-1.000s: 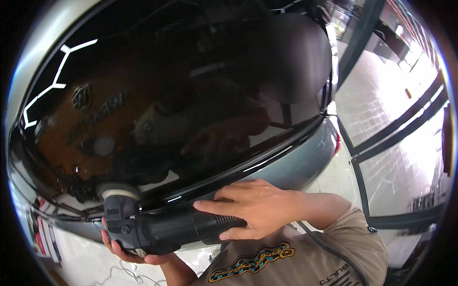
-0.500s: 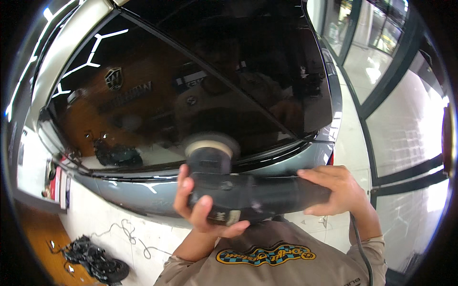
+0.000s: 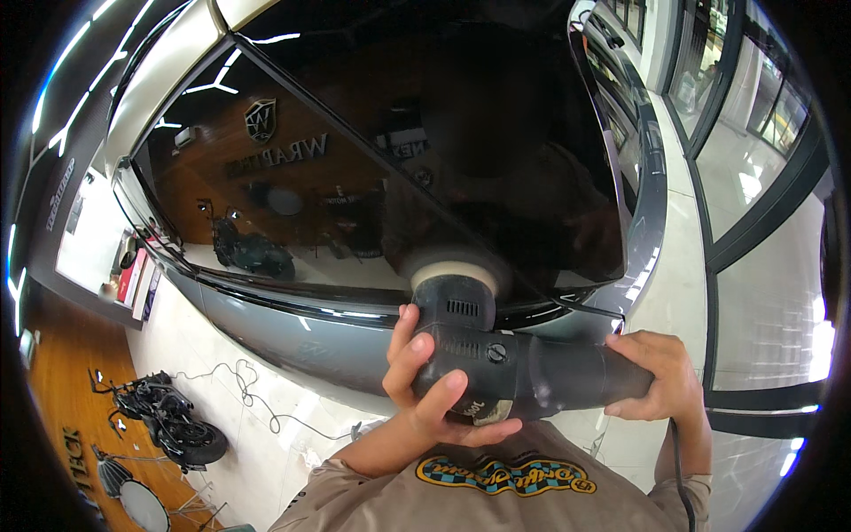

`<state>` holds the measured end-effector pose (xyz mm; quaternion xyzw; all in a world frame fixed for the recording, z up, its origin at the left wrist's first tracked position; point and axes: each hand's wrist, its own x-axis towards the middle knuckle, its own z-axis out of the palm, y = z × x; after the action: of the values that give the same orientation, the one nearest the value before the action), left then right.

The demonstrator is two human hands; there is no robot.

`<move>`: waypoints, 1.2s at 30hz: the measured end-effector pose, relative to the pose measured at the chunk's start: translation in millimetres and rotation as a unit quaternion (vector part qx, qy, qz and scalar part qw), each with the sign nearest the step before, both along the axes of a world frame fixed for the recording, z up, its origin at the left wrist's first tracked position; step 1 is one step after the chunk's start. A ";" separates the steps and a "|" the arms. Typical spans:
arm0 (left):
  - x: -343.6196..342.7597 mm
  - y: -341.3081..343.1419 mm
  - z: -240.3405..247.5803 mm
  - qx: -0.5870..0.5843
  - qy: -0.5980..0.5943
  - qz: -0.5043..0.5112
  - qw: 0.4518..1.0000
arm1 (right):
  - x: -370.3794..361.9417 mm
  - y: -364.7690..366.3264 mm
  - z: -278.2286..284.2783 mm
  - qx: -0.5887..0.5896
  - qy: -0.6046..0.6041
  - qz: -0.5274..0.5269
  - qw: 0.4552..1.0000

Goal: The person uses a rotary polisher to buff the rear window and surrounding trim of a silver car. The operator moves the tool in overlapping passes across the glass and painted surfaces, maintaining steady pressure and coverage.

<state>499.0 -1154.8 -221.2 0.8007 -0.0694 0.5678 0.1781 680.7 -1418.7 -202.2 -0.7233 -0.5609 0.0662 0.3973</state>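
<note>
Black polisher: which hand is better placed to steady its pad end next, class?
Probably the left hand: it cups the polisher near its pale pad, while the right hand grips the far end.

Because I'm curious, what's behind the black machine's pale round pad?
Dark, shiny car glass shows around the pad. The patch right behind is covered, so it can't be seen.

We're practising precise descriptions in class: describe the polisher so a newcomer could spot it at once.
Find the large dark car window, then its lower edge. There, the left hand at one end and the right hand at the other hold the black polisher. Its pale round pad and vent slots set it apart from the smooth grey body panel.
</note>
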 end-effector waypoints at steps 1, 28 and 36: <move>-0.3 -1.3 -1.1 0.001 0.004 0.004 1.000 | 0.7 0.0 0.2 -0.001 0.007 0.001 1.000; -10.0 -4.7 -6.2 -0.016 0.012 -0.005 1.000 | 3.7 5.5 -4.7 -0.022 -0.045 0.013 0.999; -1.3 -3.7 -1.4 -0.063 -0.042 -0.052 0.996 | -3.3 0.8 -13.0 -0.033 -0.001 -0.007 0.999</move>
<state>497.6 -1158.5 -222.6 0.7586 -0.0823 0.5940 0.2547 677.5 -1417.9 -215.2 -0.7403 -0.5532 0.0816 0.3730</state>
